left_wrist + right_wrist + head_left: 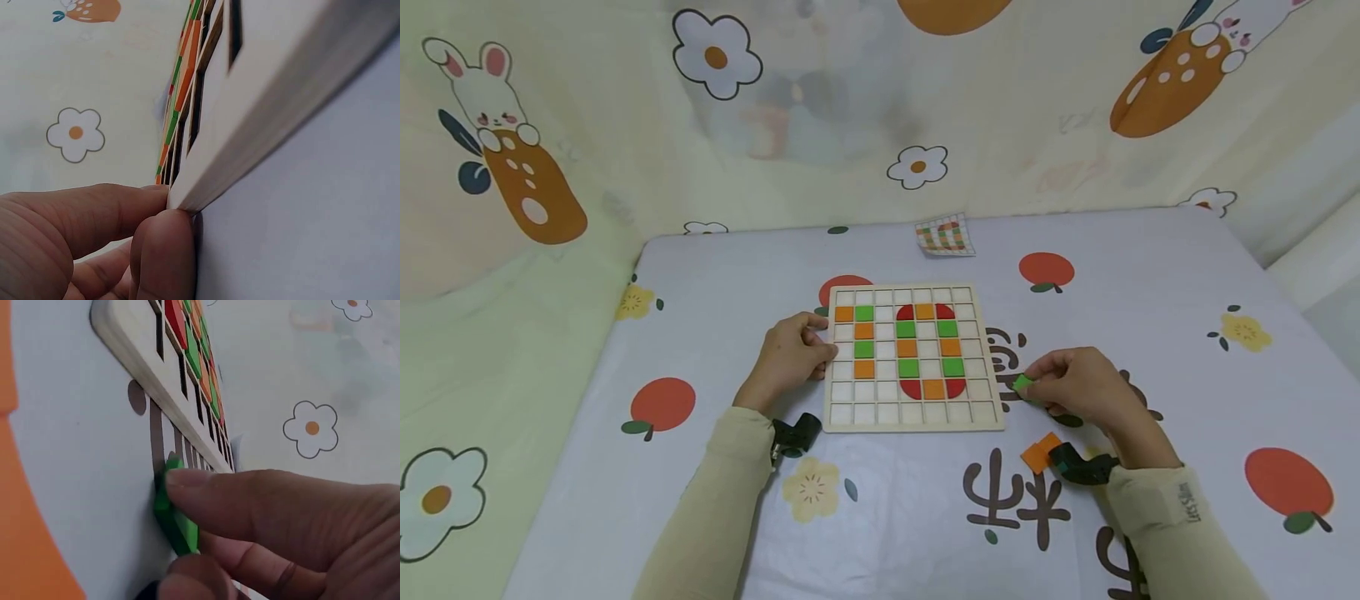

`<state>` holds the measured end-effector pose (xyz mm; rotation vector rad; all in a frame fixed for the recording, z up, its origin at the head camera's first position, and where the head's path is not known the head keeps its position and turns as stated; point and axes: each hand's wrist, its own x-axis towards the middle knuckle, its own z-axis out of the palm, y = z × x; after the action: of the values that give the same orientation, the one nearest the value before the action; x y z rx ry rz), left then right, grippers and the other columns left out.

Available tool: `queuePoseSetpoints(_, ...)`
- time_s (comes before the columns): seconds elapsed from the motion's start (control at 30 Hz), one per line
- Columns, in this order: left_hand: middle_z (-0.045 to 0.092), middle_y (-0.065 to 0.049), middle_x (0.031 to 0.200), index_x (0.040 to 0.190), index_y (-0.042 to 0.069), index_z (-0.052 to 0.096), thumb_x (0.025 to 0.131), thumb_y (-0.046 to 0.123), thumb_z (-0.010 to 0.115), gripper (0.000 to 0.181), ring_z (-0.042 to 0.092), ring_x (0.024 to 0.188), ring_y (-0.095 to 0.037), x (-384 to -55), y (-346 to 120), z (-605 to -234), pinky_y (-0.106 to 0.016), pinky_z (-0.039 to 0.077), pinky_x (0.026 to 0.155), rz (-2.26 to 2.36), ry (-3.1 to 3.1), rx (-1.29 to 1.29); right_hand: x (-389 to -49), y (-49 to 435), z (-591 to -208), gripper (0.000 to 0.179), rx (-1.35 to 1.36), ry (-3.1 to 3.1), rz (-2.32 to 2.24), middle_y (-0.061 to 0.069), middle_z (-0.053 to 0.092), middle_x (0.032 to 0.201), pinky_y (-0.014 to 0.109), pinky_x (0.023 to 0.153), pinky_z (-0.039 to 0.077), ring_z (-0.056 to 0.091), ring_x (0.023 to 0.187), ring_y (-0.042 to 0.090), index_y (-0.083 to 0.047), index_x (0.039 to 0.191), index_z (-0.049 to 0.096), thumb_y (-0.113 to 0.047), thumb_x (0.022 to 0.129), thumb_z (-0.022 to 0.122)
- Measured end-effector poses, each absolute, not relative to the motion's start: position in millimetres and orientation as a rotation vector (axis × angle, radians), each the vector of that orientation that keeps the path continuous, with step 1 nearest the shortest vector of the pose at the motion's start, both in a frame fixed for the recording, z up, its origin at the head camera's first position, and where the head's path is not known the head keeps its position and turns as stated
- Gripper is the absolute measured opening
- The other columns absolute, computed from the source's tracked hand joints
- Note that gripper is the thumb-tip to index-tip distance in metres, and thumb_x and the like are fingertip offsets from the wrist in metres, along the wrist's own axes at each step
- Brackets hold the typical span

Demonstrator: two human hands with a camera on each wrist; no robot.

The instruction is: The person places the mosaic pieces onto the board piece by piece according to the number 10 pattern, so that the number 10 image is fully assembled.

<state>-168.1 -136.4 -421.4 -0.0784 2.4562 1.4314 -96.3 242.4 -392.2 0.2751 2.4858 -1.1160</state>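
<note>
A square wooden grid board lies on the table, partly filled with orange, green and red tiles. Its left edge is between the thumb and index finger of my left hand; in the left wrist view these fingers hold the pale rim. To the right of the board, my right hand pinches a green square tile just above or on the cloth; contact with the cloth cannot be told. The tile stands tilted between thumb and fingers. Orange tiles lie near my right wrist, partly hidden by the wrist camera.
A small card with a coloured grid pattern lies behind the board, near the table's back edge. A printed white cloth covers the table. Patterned curtains hang behind it and at the sides. A black camera sits on each wrist.
</note>
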Motion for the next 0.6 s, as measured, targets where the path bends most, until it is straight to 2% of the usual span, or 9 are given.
queuePoseSetpoints(0.23,0.063,-0.011,0.091,0.132,0.008,0.062,0.096,0.011,0.077,0.039,0.064,0.063,-0.018,-167.9,-137.8,-421.8,-0.023,0.056,0.059,1.443,2.456,-0.072,-93.7,237.2,-390.9,0.026,0.202,2.523,-1.115,0.007,0.066,0.086,0.030,0.062,0.056,0.062,0.073,0.021,0.000,0.107,0.069,-0.014,0.088,0.080)
queuePoseSetpoints(0.6,0.063,-0.010,0.090,0.131,0.008,0.062,0.096,0.012,0.077,0.039,0.064,0.063,-0.018,-167.8,-137.8,-422.0,-0.023,0.056,0.059,1.441,2.458,-0.071,-96.3,237.3,-397.6,0.025,0.159,2.380,-1.380,0.007,0.071,0.089,0.029,0.069,0.062,0.069,0.073,0.019,0.009,0.116,0.067,-0.006,0.097,0.072)
